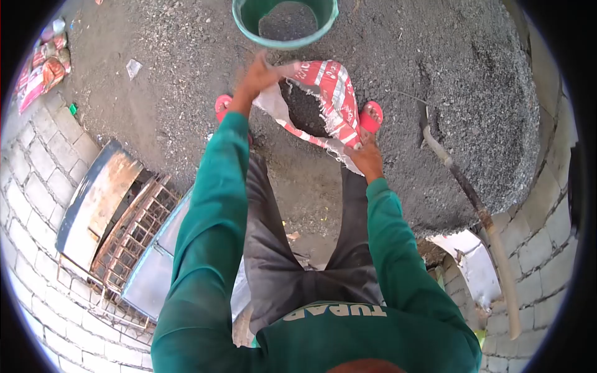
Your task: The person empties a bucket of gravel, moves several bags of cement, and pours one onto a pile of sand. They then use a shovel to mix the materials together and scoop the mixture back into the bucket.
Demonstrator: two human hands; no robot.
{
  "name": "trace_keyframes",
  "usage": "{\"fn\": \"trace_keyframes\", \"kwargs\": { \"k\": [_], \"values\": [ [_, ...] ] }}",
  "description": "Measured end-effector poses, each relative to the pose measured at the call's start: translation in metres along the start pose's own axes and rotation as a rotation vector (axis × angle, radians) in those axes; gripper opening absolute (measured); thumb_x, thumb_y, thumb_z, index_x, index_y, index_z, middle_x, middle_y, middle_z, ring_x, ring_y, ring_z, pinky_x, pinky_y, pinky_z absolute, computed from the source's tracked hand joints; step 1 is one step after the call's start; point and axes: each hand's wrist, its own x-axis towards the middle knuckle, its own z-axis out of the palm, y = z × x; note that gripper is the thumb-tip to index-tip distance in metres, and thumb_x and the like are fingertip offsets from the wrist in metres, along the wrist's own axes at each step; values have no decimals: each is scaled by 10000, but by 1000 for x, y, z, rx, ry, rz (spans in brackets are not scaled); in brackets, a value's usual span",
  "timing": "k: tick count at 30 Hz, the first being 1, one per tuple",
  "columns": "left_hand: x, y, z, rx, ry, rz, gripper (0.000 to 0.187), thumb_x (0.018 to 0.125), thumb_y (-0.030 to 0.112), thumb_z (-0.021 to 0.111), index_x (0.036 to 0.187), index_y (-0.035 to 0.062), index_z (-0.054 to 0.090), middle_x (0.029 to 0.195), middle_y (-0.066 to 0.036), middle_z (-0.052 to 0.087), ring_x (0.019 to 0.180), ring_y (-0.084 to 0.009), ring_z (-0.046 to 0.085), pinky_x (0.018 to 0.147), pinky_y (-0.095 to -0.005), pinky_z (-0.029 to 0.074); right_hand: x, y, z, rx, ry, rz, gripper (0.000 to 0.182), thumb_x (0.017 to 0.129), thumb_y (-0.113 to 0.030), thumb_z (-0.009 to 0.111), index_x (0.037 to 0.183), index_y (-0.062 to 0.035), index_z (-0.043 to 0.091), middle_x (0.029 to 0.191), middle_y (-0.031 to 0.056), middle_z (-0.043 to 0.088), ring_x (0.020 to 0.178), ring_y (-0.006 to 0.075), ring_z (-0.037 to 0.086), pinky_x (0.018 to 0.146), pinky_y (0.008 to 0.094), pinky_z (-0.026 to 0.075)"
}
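A red and white woven sack (pixel 339 93) with a frayed mouth stands between my feet. Its mouth is spread wide, and dark material shows inside. My left hand (pixel 258 78), somewhat blurred, grips the far left part of the rim. At the near right edge, the fingers of my right hand (pixel 368 158) are closed on the sack's rim. Just beyond the sack is a green bucket (pixel 286 43), cut off by the top of the view, with grey material visible at its bottom.
A gravel heap (pixel 479 105) rises on the right, with a long-handled tool (pixel 469 193) lying against it. Pink slippers (pixel 371 115) are on my feet. Rusty metal racks (pixel 134 233) and a block wall (pixel 37 180) stand left. Filled sacks (pixel 46 74) sit farther back.
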Motion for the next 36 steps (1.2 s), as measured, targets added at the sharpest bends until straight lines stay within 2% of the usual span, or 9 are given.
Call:
{"fn": "trace_keyframes", "kwargs": {
  "k": [5, 13, 17, 23, 27, 29, 31, 33, 36],
  "values": [
    [-4, -104, -16, 682, 55, 250, 662, 725, 351, 719, 1219, -51, 537, 1160, -247, 602, 1096, -315, 591, 900, -393, 483, 19, 0, -15, -332, -151, 270, 560, 765, -157, 603, 1279, 20, 466, 1149, 271, 597, 1066, 407, 582, 938, 438, 440],
    [3, -61, 47, -1230, 569, -148, 343, 834, 175, 397, 994, -14, 635, 994, -205, 640, 838, -334, 640, 826, -437, 517, 43, 32, 48, -73, 34, 379, 423, 785, -135, 501, 1186, -33, 591, 1098, 246, 622, 1053, 410, 575, 907, 445, 446],
    [15, -91, 63, -1895, 537, -242, 469, 903, 234, 284, 1138, -87, 531, 1152, -254, 570, 1041, -391, 571, 945, -519, 463, 25, 30, 65, -42, -152, 589, 347, 796, -167, 563, 1105, -14, 606, 1075, 198, 635, 976, 340, 620, 824, 433, 485],
    [0, -76, 55, -1798, 372, -327, 352, 813, 275, 364, 792, -45, 509, 1058, -345, 549, 920, -484, 548, 907, -632, 421, 18, 46, 71, 123, -434, 778, 359, 864, -133, 534, 1220, -98, 505, 1097, 130, 577, 970, 274, 585, 630, 446, 514],
    [-8, -117, 88, -1725, 289, -290, 287, 795, 206, 394, 543, 70, 419, 551, -130, 466, 530, -302, 465, 531, -382, 430, 17, 106, 82, 772, -43, 962, 403, 817, -102, 590, 1203, -38, 495, 992, 128, 591, 954, 293, 598, 665, 463, 536],
    [-46, -111, 98, -1781, 336, -402, 243, 799, 149, 386, 575, 81, 453, 519, -86, 432, 473, -254, 440, 481, -377, 397, 4, 116, 64, -645, -286, -269, 539, 674, -84, 711, 1171, -16, 515, 991, 163, 607, 937, 340, 609, 761, 439, 528],
    [-90, -98, 116, -1486, 418, -390, 259, 829, 137, 365, 611, 80, 493, 540, -103, 468, 495, -248, 474, 488, -385, 404, 28, 225, 106, -140, -195, -77, 501, 716, -166, 639, 1198, -86, 527, 1034, 134, 616, 930, 311, 610, 766, 450, 493],
    [-96, -201, 194, -842, 458, -282, 210, 816, 143, 428, 737, 59, 603, 647, -36, 574, 584, -163, 534, 521, -353, 415, 4, 200, 62, -688, -467, -546, 401, 909, -307, 489, 1286, -172, 486, 1099, 83, 617, 926, 264, 624, 696, 511, 464],
    [-129, -243, 187, -227, 359, -346, 207, 843, 162, 478, 684, 77, 580, 625, -4, 537, 536, -122, 483, 451, -331, 366, -65, 94, 47, 696, -261, 806, 433, 902, -359, 521, 1299, -199, 456, 1111, 66, 622, 905, 248, 627, 652, 503, 451]
  ]
}}
